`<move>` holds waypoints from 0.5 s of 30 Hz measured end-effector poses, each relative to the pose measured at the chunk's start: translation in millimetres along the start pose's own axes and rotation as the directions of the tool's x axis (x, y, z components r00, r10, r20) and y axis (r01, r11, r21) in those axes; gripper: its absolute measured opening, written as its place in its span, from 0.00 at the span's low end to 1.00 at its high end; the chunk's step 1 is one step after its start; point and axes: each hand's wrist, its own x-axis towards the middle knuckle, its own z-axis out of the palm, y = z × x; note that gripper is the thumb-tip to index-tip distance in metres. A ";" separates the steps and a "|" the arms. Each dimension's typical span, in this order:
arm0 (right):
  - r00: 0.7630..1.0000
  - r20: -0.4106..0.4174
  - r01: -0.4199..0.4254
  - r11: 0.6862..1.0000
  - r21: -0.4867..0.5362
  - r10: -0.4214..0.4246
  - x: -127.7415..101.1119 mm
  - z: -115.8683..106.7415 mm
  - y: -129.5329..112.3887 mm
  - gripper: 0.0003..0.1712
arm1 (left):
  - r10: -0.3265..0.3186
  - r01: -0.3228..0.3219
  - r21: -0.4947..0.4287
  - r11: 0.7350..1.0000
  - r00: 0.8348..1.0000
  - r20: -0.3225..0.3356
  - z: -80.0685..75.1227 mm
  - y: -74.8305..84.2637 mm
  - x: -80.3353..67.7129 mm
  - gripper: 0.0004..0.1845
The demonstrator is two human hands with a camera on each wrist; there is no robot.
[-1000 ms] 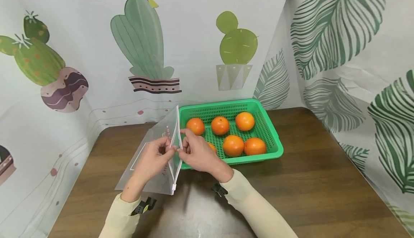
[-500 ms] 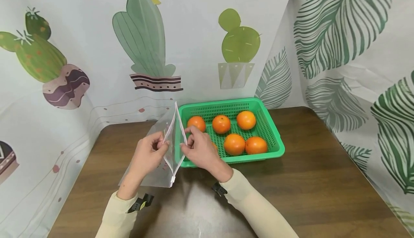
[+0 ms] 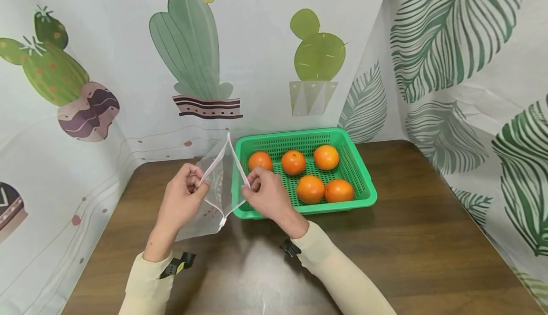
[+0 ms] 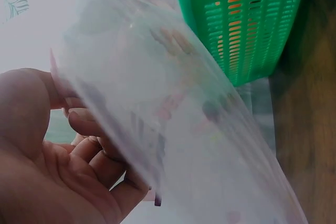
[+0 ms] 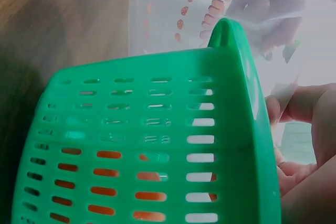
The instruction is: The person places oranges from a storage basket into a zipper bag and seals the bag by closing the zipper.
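Clear plastic, pinched at two points, forms the centre of the scene. Left hand [image 3: 181,196]: thumb and curled fingers pinch the left lip of a zip bag [image 3: 211,189]. Right hand [image 3: 265,196]: thumb and forefinger pinch the opposite lip, the other fingers curled loosely. The two lips stand apart, so the mouth gapes as a narrow wedge; its long axis runs from the near end, where the white slider [image 3: 221,221] hangs, away toward the back edge of the table. The bag's body trails down and to the left from the left hand onto the table top. In the left wrist view the film [image 4: 178,129] lies draped across the fingers [image 4: 86,129]; faint printed marks show through it.

Just right of the right hand, touching or nearly touching the bag, stands a green slotted basket [image 3: 364,177] near the back edge of the table. It holds five visible oranges [image 3: 310,189]; whether another lies behind the right hand cannot be told. The right hand is the nearer of the two to the fruit, and the bag's mouth faces up and toward the basket. The right wrist view shows the basket wall [image 5: 157,145] with orange showing through its slots.

Surface: a dark brown wooden table [image 3: 428,239]. Surround: hanging curtains [image 3: 257,44] printed with cacti and green leaves.
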 end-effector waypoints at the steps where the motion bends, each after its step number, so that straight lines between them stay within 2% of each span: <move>1: 1.000 -0.005 -0.002 1.000 0.003 0.002 0.3 -0.5 0.6 0.06 | -0.007 0.007 -0.004 1.000 1.000 -0.002 -1.4 -0.1 -0.2 0.09; 8: 1.000 -0.021 -0.012 1.000 0.019 0.012 1.6 -5.8 3.0 0.09 | -0.071 0.070 -0.033 0.997 0.997 -0.026 -13.3 -1.5 -1.3 0.06; 12: 1.000 -0.015 -0.015 0.999 0.039 0.016 2.2 -9.2 4.6 0.09 | -0.098 0.099 0.004 0.995 0.991 -0.088 -22.6 -2.1 -0.4 0.05; 15: 1.000 -0.005 -0.029 0.999 0.043 0.029 2.1 -12.0 5.2 0.09 | -0.140 0.143 0.016 0.990 0.981 -0.134 -29.0 -1.8 -0.5 0.05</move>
